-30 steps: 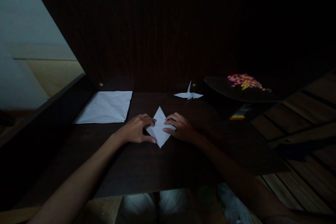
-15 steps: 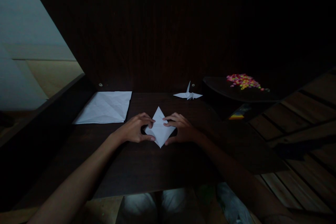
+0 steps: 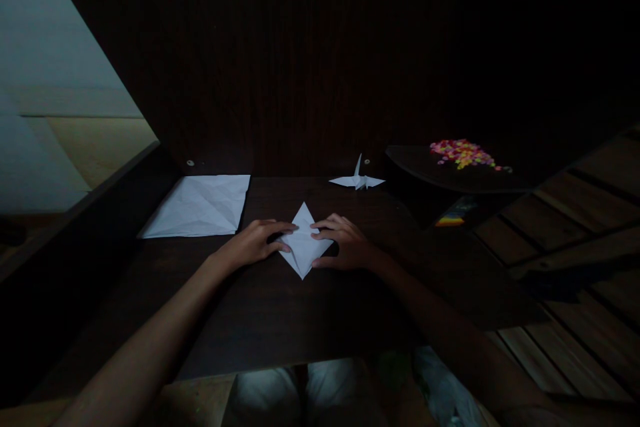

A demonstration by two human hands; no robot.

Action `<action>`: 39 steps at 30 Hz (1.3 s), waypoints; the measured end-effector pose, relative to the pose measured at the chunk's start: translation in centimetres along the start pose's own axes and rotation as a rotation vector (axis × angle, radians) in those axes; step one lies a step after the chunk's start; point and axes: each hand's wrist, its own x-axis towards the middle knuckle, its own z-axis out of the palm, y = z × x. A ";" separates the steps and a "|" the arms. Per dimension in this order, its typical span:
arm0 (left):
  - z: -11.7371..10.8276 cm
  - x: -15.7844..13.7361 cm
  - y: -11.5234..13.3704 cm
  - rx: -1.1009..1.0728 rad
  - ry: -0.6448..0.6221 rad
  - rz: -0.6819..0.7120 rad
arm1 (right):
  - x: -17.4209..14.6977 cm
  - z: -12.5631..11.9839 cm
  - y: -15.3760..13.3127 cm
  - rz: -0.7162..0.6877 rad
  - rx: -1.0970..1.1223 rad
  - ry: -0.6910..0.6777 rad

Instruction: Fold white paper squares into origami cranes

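Observation:
A white sheet of origami paper (image 3: 304, 250), folded into a diamond, lies on the dark table with its points toward and away from me. My left hand (image 3: 257, 240) grips its left side, fingers over the upper left edge and thumb at the left corner. On the other side, my right hand (image 3: 345, 243) holds the paper with fingertips on its upper right face and the thumb by the lower right edge. Behind them stands a folded white paper crane (image 3: 357, 181). Parts of the diamond's side corners are hidden by my fingers.
Creased white paper sheets (image 3: 200, 207) lie at the table's left, beside a low dark side board (image 3: 85, 207). At right, a raised curved shelf (image 3: 415, 163) carries a pile of small colourful pieces (image 3: 465, 153). A tall dark panel (image 3: 280, 67) closes off the back.
My left thumb has moved up and left, from the paper's lower left face to its left corner, and the left fingers have straightened. My right hand has hardly moved.

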 end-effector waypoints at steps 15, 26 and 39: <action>0.7 -0.2 0.8 0.161 0.025 -0.009 | -0.1 -0.8 -0.2 0.002 0.032 -0.070; 0.7 -0.1 0.5 0.170 0.039 0.119 | -0.2 -0.5 0.1 -0.007 0.009 -0.091; 1.3 0.0 0.8 0.185 0.086 -0.008 | 0.0 0.3 0.3 0.027 -0.013 -0.047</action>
